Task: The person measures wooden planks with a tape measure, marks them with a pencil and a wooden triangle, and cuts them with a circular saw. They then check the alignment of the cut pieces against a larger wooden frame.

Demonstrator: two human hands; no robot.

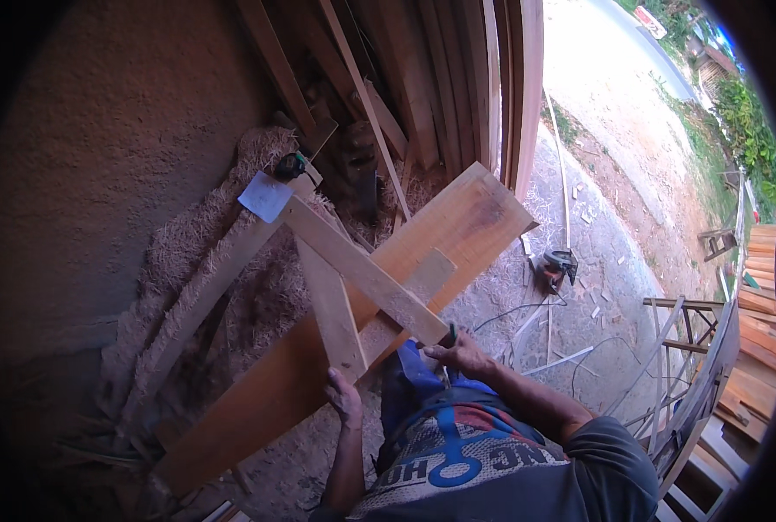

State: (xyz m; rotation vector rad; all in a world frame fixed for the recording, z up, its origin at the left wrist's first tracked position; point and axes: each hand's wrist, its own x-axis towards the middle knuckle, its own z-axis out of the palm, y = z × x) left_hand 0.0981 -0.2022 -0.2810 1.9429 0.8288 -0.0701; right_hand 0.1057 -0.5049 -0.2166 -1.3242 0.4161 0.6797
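Left hand (344, 398) nearer the body, right hand (462, 352) farther forward, fingers half-curled.

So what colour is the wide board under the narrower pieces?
The wide board is orange-brown, with a darker patch; best seen in the head view.

Daylight is pouring in from the upper right, bleaching the ground (586, 61) nearly white, while the wall (118, 148) is lying in brownish dimness (the fisheye lens is bending straight edges and blackening the corners).
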